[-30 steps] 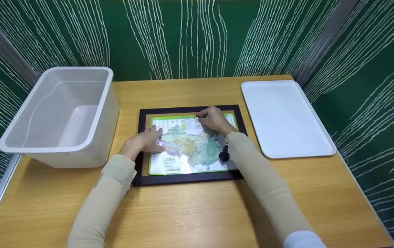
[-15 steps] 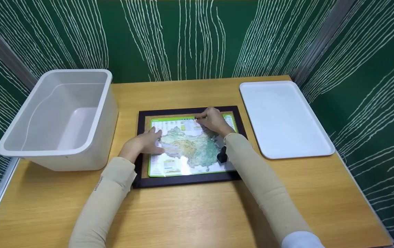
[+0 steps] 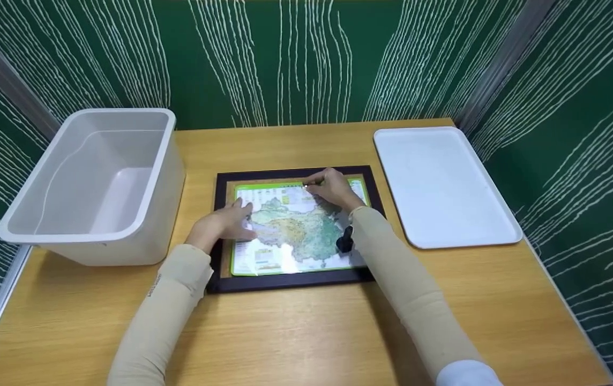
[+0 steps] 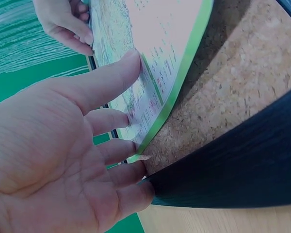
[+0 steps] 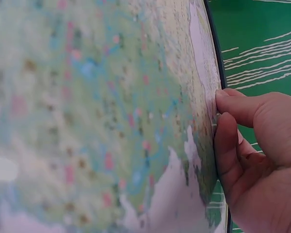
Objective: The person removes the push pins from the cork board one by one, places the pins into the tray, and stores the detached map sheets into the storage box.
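A glossy map (image 3: 279,225) with a green border lies on a cork board (image 3: 225,257) inside a dark frame (image 3: 296,280). My left hand (image 3: 227,222) rests on the map's left edge with its fingers spread. Seen in the left wrist view, its thumb (image 4: 111,77) lies over the sheet and the other fingers reach along the corner by the cork. At the map's top edge my right hand (image 3: 333,188) pinches a small dark thing with a bright spot, too small to tell its kind. The right wrist view shows thumb and forefinger (image 5: 240,107) close together at the map's edge.
A deep white plastic tub (image 3: 146,209) stands to the left of the frame on the wooden table (image 3: 296,338). To the right lies a flat white tray (image 3: 446,187). A black thing (image 3: 344,240) shows beside the right wrist, over the map. Green walls surround the table.
Both hands stay nearly in place on the map. The whole head view has shifted slightly. The dark thing at my right fingertips shows less than a second ago.
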`<state>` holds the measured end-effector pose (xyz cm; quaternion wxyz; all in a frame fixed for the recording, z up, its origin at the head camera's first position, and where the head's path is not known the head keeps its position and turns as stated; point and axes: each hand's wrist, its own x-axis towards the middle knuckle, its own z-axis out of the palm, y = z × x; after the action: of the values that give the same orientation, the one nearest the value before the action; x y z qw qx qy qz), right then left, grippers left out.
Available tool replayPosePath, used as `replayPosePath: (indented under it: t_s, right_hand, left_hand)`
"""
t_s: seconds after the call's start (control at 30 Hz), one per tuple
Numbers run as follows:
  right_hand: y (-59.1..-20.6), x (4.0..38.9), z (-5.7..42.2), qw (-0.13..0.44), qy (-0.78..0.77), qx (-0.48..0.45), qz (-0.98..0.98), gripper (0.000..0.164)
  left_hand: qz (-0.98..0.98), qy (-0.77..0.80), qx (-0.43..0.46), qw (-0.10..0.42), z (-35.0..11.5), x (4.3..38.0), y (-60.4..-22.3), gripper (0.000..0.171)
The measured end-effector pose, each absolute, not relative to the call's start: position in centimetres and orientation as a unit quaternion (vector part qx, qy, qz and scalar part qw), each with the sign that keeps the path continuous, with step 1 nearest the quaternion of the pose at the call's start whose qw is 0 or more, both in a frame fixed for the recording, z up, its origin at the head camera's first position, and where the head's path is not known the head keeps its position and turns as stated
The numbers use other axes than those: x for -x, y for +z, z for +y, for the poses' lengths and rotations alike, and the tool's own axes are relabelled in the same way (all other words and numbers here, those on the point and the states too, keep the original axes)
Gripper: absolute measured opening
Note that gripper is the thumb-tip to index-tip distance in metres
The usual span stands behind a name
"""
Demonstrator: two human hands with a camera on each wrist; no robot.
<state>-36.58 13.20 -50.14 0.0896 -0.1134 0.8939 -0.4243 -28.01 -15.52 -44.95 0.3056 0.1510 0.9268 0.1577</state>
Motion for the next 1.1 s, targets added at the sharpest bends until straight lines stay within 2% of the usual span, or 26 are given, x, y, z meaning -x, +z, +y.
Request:
replayPosePath:
  t_s: [0.23,0.4,0.63,1.1]
  right_hand:
    - [-49.9,36.5,13.1,0.091,-0.429,0.088,0.894,0.018]
    - [-50.0,36.5,13.0,0.092,-0.427,0.091,0.895,0.018]
    - [-50.1,36.5,13.0,0.091,-0.422,0.095,0.897,0.019]
    - [-50.1,36.6,12.7,0.084,-0.427,0.084,0.896,0.017]
  left_hand:
    - [0.922,0.169,-0.149,0.314,-15.5,28.0,-45.0,0.082]
    - [0.922,0.164,-0.147,0.319,-15.4,27.8,-45.1,0.076]
    - [0.937,0.148,-0.127,0.290,-14.9,27.6,-45.6,0.065]
    - [0.942,0.154,-0.095,0.282,-14.4,27.6,-45.4,0.070]
